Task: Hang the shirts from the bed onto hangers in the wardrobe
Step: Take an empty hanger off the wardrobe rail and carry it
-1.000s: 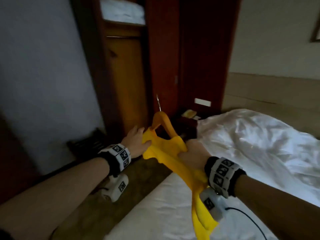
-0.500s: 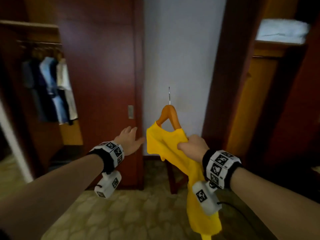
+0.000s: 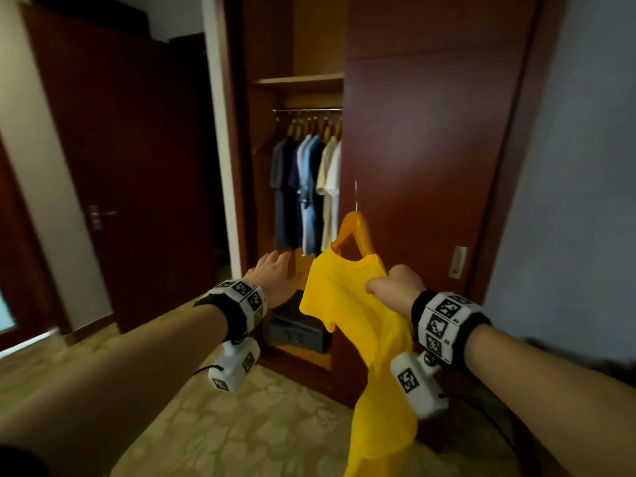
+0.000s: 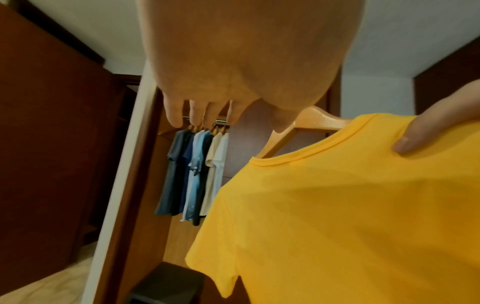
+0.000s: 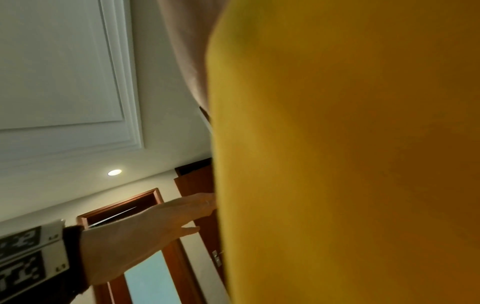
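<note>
Our right grip [image 3: 395, 287] is clamped on the shoulder of the yellow T-shirt [image 3: 351, 315], bunching the cloth over one arm of the wooden hanger [image 3: 356, 232] it hangs on. The hanger's neck and metal hook rise at 12 o'clock from that fist; the shirt's body trails down toward 6 o'clock past the wrist. Our left grip [image 3: 275, 277] is apart, fingers straight and holding nothing, just beside the shirt's sleeve at 9 o'clock. Beyond both, at 12 o'clock, stands the open wardrobe [image 3: 430, 149], where a row of hung shirts [image 3: 306, 187] fills the rail [image 3: 306, 110]. A dark safe [image 3: 296, 330] sits on its floor. At 9 o'clock is a dark door [image 3: 120, 166]; patterned carpet [image 3: 241, 425] lies below.
</note>
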`<action>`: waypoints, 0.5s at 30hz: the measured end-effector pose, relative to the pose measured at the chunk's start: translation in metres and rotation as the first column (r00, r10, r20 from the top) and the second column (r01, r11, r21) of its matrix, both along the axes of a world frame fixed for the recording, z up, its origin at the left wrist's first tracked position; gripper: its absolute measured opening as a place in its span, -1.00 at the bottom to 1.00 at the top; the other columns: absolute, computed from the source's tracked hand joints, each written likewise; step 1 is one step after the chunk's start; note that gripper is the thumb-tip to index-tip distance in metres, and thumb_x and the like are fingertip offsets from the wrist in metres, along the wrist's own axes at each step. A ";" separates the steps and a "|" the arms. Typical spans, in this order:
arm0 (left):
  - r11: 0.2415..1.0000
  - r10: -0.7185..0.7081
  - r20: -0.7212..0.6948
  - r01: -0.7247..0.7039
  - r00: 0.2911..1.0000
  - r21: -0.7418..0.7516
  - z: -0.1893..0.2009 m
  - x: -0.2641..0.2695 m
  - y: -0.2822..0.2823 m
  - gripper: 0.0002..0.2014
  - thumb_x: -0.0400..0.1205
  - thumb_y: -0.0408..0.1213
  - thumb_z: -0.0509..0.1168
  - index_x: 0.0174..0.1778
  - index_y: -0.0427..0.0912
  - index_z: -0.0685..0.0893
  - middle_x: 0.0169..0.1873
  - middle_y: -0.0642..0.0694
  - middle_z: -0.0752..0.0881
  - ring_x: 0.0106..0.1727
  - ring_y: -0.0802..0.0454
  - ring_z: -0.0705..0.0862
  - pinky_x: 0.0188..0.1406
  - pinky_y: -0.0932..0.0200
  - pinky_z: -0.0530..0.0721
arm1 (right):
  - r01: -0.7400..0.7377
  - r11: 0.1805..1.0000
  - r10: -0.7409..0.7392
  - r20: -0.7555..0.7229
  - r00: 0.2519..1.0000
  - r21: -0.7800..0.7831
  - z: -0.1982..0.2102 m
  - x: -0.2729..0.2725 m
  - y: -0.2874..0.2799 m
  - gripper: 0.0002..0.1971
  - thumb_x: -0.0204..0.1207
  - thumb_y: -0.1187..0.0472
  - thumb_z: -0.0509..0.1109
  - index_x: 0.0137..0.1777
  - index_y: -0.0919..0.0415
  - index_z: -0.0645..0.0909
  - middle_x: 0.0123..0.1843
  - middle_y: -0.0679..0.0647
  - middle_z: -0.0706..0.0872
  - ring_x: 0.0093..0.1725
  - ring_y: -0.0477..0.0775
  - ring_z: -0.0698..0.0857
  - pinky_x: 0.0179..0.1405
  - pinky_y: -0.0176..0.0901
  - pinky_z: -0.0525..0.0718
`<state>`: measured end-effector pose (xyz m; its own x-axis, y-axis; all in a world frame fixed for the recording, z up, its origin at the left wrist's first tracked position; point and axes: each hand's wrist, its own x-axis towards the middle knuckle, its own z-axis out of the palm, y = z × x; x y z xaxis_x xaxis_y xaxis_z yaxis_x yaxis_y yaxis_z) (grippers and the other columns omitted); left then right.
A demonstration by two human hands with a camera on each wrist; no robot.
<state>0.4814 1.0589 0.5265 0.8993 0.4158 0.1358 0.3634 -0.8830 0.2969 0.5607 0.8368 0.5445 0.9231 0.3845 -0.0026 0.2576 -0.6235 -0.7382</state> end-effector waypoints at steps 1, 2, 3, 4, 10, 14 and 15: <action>1.000 0.025 -0.010 -0.025 1.000 -0.010 -0.004 0.006 0.020 -0.30 0.76 0.17 0.03 0.74 -0.10 0.04 0.73 -0.14 0.08 0.73 -0.10 0.04 0.66 -0.14 0.15 | -0.021 1.000 0.021 -0.010 1.000 0.007 -0.001 0.011 0.024 -0.82 0.53 0.14 0.40 -0.10 0.26 0.55 -0.10 0.14 0.64 -0.23 0.10 0.60 -0.36 -0.13 0.46; 0.999 0.046 -0.026 -0.046 0.999 -0.013 -0.009 0.014 0.039 -0.29 0.75 0.18 0.03 0.75 -0.10 0.03 0.73 -0.13 0.06 0.74 -0.10 0.04 0.66 -0.14 0.15 | -0.042 0.999 0.042 -0.019 0.999 0.017 -0.002 0.023 0.047 -0.83 0.53 0.15 0.40 -0.10 0.28 0.55 -0.09 0.15 0.64 -0.22 0.11 0.60 -0.35 -0.13 0.47; 0.998 0.063 -0.041 -0.064 0.997 -0.011 -0.015 0.022 0.058 -0.28 0.75 0.19 0.03 0.75 -0.09 0.02 0.73 -0.14 0.06 0.74 -0.10 0.03 0.66 -0.14 0.15 | -0.062 0.998 0.063 -0.027 0.998 0.029 -0.004 0.035 0.070 -0.83 0.53 0.16 0.40 -0.10 0.27 0.55 -0.10 0.16 0.64 -0.22 0.12 0.60 -0.36 -0.13 0.46; 0.997 0.079 -0.052 -0.080 0.996 -0.005 -0.020 0.032 0.077 -0.28 0.75 0.19 0.02 0.75 -0.09 0.02 0.73 -0.14 0.05 0.74 -0.10 0.02 0.66 -0.16 0.16 | -0.082 0.996 0.083 -0.033 0.996 0.036 -0.006 0.048 0.094 -0.84 0.52 0.17 0.40 -0.11 0.27 0.54 -0.10 0.15 0.63 -0.22 0.13 0.60 -0.39 -0.14 0.44; 0.987 0.158 -0.013 -0.157 0.987 0.034 -0.009 0.115 0.194 -0.29 0.75 0.20 0.03 0.74 -0.10 0.05 0.72 -0.15 0.12 0.73 -0.13 0.07 0.63 -0.18 0.19 | -0.176 0.983 0.178 -0.033 0.984 0.053 -0.007 0.140 0.233 -0.83 0.47 0.18 0.43 -0.23 0.22 0.50 -0.23 0.12 0.63 -0.27 0.15 0.63 -0.38 -0.14 0.46; 0.977 0.208 0.041 -0.210 0.977 0.047 0.026 0.173 0.271 -0.31 0.75 0.16 0.06 0.73 -0.11 0.10 0.70 -0.14 0.18 0.71 -0.12 0.13 0.63 -0.17 0.24 | -0.217 0.973 0.218 -0.006 0.976 0.079 0.017 0.209 0.326 -0.77 0.49 0.19 0.41 -0.30 0.18 0.42 -0.31 0.09 0.51 -0.31 0.12 0.53 -0.41 -0.12 0.36; 0.974 0.223 0.054 -0.225 0.973 0.038 0.029 0.187 0.290 -0.33 0.76 0.15 0.06 0.73 -0.11 0.11 0.70 -0.14 0.19 0.71 -0.12 0.14 0.63 -0.18 0.25 | -0.217 0.972 0.218 -0.001 0.976 0.091 0.022 0.226 0.350 -0.77 0.48 0.19 0.40 -0.30 0.18 0.43 -0.31 0.10 0.52 -0.30 0.14 0.54 -0.40 -0.12 0.37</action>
<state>0.6680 1.3486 0.5558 0.7759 0.5984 0.1999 0.5393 -0.7935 0.2822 0.7868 1.1863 0.5670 0.8174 0.5752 0.0314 0.3712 -0.4842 -0.7923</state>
